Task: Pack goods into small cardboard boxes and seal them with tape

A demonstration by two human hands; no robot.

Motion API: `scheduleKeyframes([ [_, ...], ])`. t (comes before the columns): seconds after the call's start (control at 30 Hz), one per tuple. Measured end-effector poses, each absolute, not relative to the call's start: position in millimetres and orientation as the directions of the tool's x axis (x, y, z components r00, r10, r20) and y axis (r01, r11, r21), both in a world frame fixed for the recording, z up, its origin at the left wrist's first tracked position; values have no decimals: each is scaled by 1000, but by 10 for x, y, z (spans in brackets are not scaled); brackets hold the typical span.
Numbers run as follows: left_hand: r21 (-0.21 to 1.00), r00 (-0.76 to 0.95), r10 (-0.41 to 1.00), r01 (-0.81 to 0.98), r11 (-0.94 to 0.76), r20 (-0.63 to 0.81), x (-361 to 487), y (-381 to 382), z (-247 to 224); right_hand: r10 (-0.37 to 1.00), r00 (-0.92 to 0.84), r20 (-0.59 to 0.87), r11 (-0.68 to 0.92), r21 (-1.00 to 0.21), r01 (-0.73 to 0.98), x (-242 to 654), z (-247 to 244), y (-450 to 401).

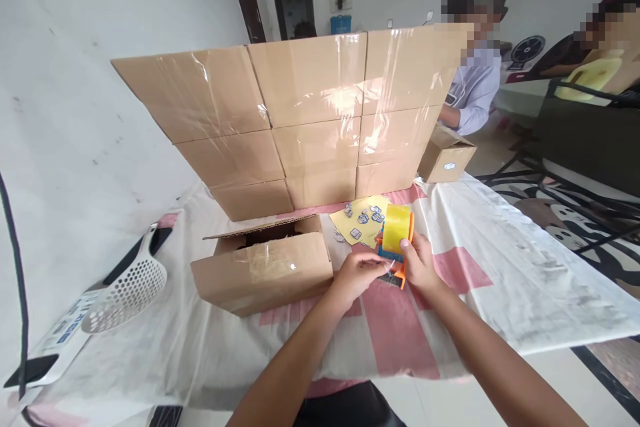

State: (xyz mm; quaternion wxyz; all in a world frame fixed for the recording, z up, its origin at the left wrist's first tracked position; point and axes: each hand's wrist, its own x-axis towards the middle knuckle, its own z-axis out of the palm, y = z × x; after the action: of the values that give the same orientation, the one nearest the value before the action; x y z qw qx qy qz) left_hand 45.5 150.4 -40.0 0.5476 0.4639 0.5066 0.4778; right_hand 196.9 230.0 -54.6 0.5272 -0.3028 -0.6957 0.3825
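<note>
A tape dispenser (399,232) with a yellow roll and orange and blue parts is held up over the table. My right hand (418,260) wraps round its right side, thumb on the roll. Beside its cutting end, my left hand (357,275) has its fingers pinched at the tape's loose end. Left of my hands lies a cardboard box (280,273), its top flap partly raised and tape across its side. Behind the dispenser are yellow sticker sheets (359,219) with small printed pictures.
A tall wall of taped cardboard boxes (315,100) stands at the back. On the left lie a white perforated scoop (131,290) and a long white item. A person (475,80) is behind at the right, near a small box (447,157). Chairs stand farther right.
</note>
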Motion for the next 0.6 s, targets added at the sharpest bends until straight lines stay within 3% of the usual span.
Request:
scheduleKeyframes([
  [0.37, 998, -187, 981, 47, -50, 58, 536, 1445, -300, 751, -189, 633, 660, -714, 232, 2000, -496, 2443],
  [0.5, 976, -60, 990, -182, 115, -128, 574, 1385, -328, 753, -154, 639, 656, -718, 232, 1981, -513, 2433],
  [0.6, 950, -48, 975, -242, 200, -217, 617, 1349, -387, 764, -117, 635, 642, -728, 242, 1954, -525, 2380],
])
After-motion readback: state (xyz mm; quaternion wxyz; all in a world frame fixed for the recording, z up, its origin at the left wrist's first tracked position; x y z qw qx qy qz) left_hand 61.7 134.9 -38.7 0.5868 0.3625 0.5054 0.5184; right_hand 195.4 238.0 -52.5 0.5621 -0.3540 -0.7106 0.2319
